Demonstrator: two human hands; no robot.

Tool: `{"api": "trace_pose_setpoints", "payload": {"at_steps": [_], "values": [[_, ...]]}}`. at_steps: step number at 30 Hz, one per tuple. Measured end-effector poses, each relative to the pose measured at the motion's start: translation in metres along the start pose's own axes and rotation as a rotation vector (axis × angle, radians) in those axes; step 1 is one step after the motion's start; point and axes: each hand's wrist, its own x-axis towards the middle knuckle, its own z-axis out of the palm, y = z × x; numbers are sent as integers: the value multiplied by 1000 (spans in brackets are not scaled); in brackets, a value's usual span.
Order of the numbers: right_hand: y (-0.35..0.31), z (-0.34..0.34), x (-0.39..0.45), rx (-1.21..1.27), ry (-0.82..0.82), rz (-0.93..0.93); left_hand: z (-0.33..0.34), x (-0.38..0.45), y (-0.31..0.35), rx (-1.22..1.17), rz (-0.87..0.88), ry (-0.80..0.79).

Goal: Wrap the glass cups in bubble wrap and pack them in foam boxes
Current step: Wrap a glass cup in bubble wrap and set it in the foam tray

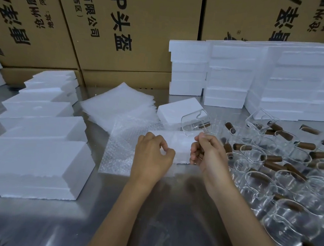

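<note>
Right hand: closing its fingers on a glass cup, gripping low at the near edge so the cup is tilting up and away, mouth toward the far side; presumably holding it clear of the worktop to carry it over to the wrap.

Left hand: curling loosely, fingertips pinching together at the near edge of a white foam piece; whether it is actually gripping the foam or the wrap edge, cannot tell.

Bubble wrap sheet: lying flat on the worktop under and left of the left hand, likely spread ready to receive the cup.

Cup relative to hands: sitting just above and beyond the right hand, touching its fingers; apart from the left hand, up and to its right.

Spare wrap: a stack of bubble wrap sheets is lying behind the spread sheet, within reach for the following cups.

Unwrapped stock: glass cups with brown handles are crowding the worktop at right, beside the right hand, so picking is needing little reach.

Foam boxes: stacked foam boxes are standing at the back right; a row of foam boxes is lying at left, probably the packed or waiting side.

Stage, judged: cup in hand, wrapping not yet begun.
</note>
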Motion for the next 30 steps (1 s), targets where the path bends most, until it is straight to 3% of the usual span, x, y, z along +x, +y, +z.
{"api": "trace_pose_setpoints", "payload": {"at_steps": [4,7,10,14,18,22,27,30], "values": [[-2,0,0,15,-37,26,-6,2,2,-169,-64,30],[-4,0,-1,62,-175,58,-13,3,8,-347,-109,83],[-2,3,-3,-118,-237,56,-18,0,16,-468,-91,203],[2,5,-8,-487,-217,-60,-25,-4,24,-428,26,372],[5,8,-10,-606,-195,-139,-24,-15,39,-353,246,342],[-3,5,-9,-274,-183,5,-16,-27,52,-343,359,260],[-14,-6,-4,94,-178,130,-11,-32,53,-339,371,137],[-15,-9,-2,259,-333,131,-9,-31,52,-404,328,97]]}}
